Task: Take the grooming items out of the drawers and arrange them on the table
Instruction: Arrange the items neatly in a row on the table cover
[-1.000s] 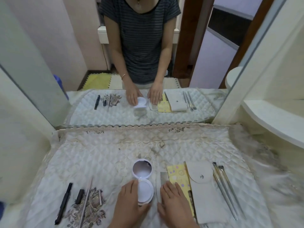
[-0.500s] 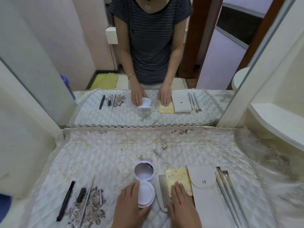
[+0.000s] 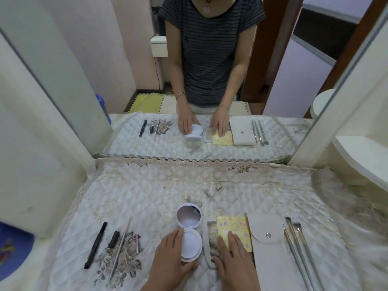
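A round white compact mirror [image 3: 189,217] stands open on the quilted table cloth [image 3: 147,196]. My left hand [image 3: 168,261] grips its lower half from the left. My right hand [image 3: 233,263] lies flat, fingers on a yellow dotted card [image 3: 235,226] and against a small comb [image 3: 211,236]. Right of the card lie a white snap pouch [image 3: 270,248] and thin metal tools [image 3: 298,246]. At the left lie a black pen [image 3: 96,244], a short black cap [image 3: 113,239], a thin stick [image 3: 120,247] and a small pink piece [image 3: 136,243].
A big wall mirror [image 3: 210,80] stands behind the table and reflects the person and the items. A white curved shelf [image 3: 361,156] juts out at the right. A blue object [image 3: 12,253] sits at the lower left, beside a cream side panel [image 3: 42,164].
My right hand has slid right, off the comb and onto the yellow card, so the comb now shows in full. My left hand stays on the compact. The view has tilted up.
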Demonstrator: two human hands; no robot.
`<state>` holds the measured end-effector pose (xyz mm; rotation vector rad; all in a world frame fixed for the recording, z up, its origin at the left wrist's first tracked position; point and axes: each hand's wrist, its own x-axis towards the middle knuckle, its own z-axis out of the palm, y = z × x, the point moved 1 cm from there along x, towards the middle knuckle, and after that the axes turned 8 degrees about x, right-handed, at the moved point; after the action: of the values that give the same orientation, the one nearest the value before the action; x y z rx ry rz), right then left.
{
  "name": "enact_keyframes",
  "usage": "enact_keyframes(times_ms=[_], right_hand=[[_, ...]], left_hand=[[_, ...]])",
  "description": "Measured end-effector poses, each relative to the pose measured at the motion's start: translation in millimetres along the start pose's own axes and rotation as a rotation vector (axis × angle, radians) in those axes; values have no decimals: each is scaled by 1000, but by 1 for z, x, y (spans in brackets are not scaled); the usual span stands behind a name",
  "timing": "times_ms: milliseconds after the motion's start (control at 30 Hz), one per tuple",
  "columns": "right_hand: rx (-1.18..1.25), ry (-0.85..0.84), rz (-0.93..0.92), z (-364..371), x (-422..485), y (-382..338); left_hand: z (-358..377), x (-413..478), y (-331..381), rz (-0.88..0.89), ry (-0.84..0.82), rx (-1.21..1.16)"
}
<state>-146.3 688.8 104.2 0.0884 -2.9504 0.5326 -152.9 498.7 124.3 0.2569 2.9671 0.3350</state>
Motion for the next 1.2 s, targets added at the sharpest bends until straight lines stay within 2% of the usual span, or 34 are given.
enact_keyframes(times_ms=[167,300,433,533,600,633,733,900,1033,1200], right_hand=[[3,-50,-28,-7,-4,-2],[72,46,-4,-12,-7,-17],[210,125,-98,-15,-2,-66],[334,16,-94,1,0,-119],[370,-112,-76,15,2,-158],[391,-154,-45,20,5,-174],[480,-319,117,32,18,-212],[427,-420,264,44,29,-231],[439,-396,303,47,32,-237],[577,-380,407,47,34,-254]], left_hand=[[-2,-8,-5,17,-8,-53],[-16,-10,-10,3,-55,-89],[-27,-29,-50,77,34,-32],[-38,-48,-110,46,114,-91],[-47,-54,-150,-63,164,-140],[-50,-54,-167,-114,204,-129],[-57,-51,-193,-186,189,-109],[-61,-42,-203,-270,17,-183],[-59,-38,-204,-275,-47,-254],[-64,-31,-192,-279,-61,-356]])
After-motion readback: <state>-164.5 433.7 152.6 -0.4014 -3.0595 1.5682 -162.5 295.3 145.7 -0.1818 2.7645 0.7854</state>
